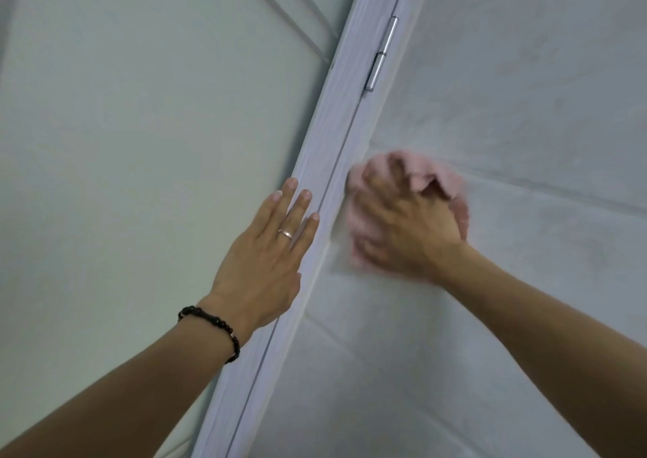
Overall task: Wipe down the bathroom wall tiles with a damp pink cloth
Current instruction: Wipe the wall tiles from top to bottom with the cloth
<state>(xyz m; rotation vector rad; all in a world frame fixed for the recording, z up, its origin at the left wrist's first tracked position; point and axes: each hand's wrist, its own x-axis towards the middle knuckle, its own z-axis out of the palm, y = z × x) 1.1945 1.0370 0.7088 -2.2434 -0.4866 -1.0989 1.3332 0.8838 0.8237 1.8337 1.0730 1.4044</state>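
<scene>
A bunched pink cloth (444, 174) is pressed against the pale grey wall tiles (525, 107), just right of the door frame. My right hand (406, 226) is shut on the cloth and looks blurred. My left hand (269, 247) lies flat and open, fingers together, against the door frame (336, 125); it wears a ring and a dark bead bracelet. Most of the cloth is hidden under my right hand.
A light wood-grain door frame runs diagonally from bottom left to top centre, with a metal hinge (381, 55) on its upper part. A pale greenish door panel (122, 142) fills the left side. Grout lines (560, 191) cross the tiles at right.
</scene>
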